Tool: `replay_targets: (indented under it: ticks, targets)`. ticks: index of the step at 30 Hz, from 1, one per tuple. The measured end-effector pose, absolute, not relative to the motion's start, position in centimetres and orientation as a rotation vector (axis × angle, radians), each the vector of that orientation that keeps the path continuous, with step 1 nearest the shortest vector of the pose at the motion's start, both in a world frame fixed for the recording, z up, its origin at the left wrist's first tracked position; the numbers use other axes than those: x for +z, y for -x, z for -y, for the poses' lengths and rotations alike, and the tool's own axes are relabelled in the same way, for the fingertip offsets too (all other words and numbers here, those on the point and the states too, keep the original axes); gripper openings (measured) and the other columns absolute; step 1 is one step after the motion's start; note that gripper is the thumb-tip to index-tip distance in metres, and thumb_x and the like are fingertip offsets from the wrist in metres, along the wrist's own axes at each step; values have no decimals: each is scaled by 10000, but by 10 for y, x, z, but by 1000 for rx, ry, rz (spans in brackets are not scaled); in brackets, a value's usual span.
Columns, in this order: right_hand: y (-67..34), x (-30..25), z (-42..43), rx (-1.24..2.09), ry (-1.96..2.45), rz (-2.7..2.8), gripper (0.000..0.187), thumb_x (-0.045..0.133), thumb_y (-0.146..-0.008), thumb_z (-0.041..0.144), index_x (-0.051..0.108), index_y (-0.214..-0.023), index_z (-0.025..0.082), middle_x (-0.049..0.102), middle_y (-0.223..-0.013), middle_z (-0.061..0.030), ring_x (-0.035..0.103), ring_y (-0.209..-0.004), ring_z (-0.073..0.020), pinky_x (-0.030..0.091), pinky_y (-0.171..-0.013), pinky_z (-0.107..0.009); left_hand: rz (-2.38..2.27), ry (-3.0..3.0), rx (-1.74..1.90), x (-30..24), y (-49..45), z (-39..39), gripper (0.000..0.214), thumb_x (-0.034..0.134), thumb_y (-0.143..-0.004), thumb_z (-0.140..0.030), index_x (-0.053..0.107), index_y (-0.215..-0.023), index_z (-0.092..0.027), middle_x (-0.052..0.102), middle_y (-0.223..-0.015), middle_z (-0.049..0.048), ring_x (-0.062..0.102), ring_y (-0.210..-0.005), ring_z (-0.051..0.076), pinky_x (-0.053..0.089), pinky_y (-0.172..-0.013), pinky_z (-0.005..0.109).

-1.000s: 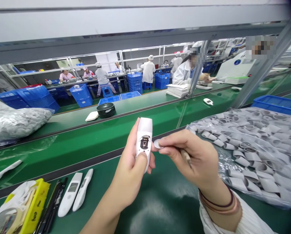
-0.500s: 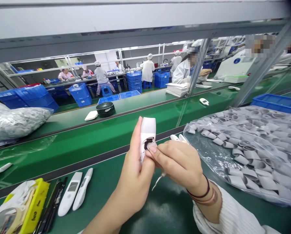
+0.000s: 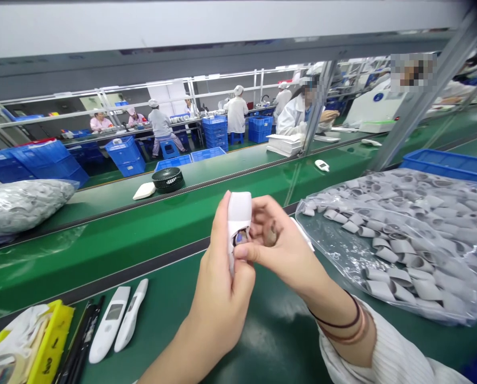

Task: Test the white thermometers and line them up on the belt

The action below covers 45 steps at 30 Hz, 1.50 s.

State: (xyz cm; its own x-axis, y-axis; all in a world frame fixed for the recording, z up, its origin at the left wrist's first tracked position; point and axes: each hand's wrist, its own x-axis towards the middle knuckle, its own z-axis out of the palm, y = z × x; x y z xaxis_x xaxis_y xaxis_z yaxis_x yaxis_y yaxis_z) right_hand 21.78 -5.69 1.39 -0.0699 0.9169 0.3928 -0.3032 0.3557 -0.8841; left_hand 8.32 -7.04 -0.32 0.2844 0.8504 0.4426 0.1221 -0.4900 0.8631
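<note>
My left hand is closed around a white handheld thermometer, held upright with its capped end on top. An opening in the thermometer's side shows dark and bluish inner parts. At that opening is the thumb of my right hand, its tip against the edge. The other fingers of my right hand are curled and blurred; a small greyish piece may sit among them, but I cannot make it out. Two more white thermometers, one with its screen up and one on its side, lie on the green table to the left.
A large clear bag of grey-white sleeves lies at right, before a blue tray. At left are black pens and a yellow box. Across the green belt sit a black fan and a paper stack; co-workers are beyond.
My right hand has turned and its fingers have risen beside the thermometer, the thumb staying at the opening. The thin white strand below it no longer shows. The view has shifted slightly.
</note>
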Motion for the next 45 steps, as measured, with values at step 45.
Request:
replay_targets:
  ticks: [45]
  targets:
    - [-447,-93,-26,263,2669,1061,341,651,-975,352,633,-1247,146,643,-1272,-109,650,-1117,-236,566,-950,-453,-1752,-2102,815,-66,-64,-53,372,684,-932,-205,618,-1296,-168,653,-1201,81,656,-1058,234,547,-958,458]
